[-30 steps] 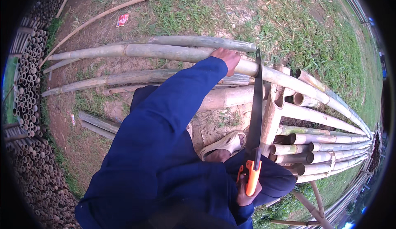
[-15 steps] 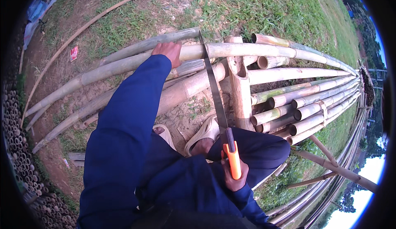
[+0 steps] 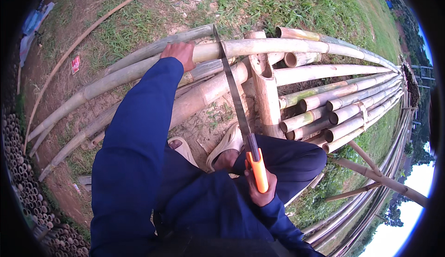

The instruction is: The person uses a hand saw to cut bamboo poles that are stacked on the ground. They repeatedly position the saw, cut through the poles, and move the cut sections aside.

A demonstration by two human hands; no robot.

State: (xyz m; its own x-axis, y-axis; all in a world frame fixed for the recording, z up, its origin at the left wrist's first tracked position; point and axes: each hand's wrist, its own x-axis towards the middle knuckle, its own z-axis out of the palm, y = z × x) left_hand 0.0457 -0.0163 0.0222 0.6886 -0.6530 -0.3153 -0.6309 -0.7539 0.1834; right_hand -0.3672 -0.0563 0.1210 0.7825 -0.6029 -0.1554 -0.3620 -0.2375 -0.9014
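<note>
A long bamboo pole (image 3: 259, 46) lies across a bamboo post (image 3: 267, 92) in front of me. My left hand (image 3: 180, 55) is closed around the pole, just left of the saw's blade. In my right hand (image 3: 260, 193) is the orange handle of a hand saw (image 3: 237, 100). Its long dark blade slants up and to the left, lying against the pole with its tip beyond the far side. How deep the blade sits in the pole I cannot tell.
More cut bamboo poles (image 3: 345, 103) lie stacked to the right. A thick pole (image 3: 204, 97) lies below the blade. Several bundled bamboo ends (image 3: 37, 197) are at the left. My sandalled feet (image 3: 227, 148) are on the dirt under the saw, with grass (image 3: 296, 7) beyond.
The saw and my right hand have shifted slightly up and to the left in the picture. The whole view has moved a little too. Both hands keep their hold.
</note>
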